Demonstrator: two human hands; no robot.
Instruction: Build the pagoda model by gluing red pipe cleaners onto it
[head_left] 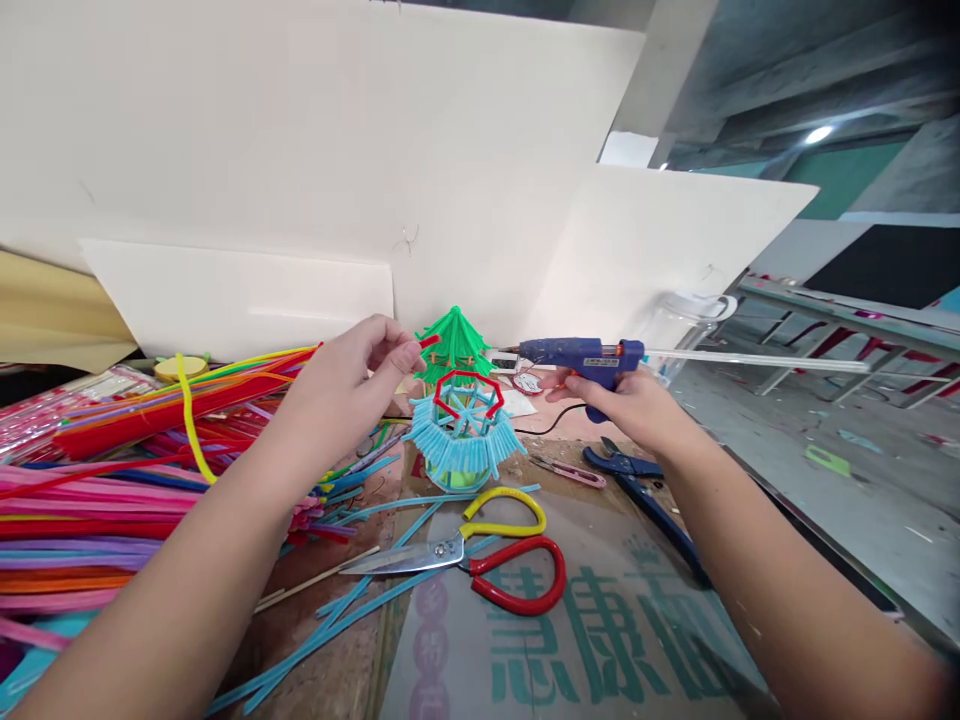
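Your left hand (358,378) pinches a red piece (430,341), your right hand (628,402) grips the glue gun (559,351), seemingly for gluing, with steady aim needed next.

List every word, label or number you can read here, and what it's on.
"慧康": green print on the grey sheet; a third large character beside it is unclear.
Purple circles on that sheet: characters too blurred to read.
Glue gun: label too small to read.
Round white tag: markings too small to read.
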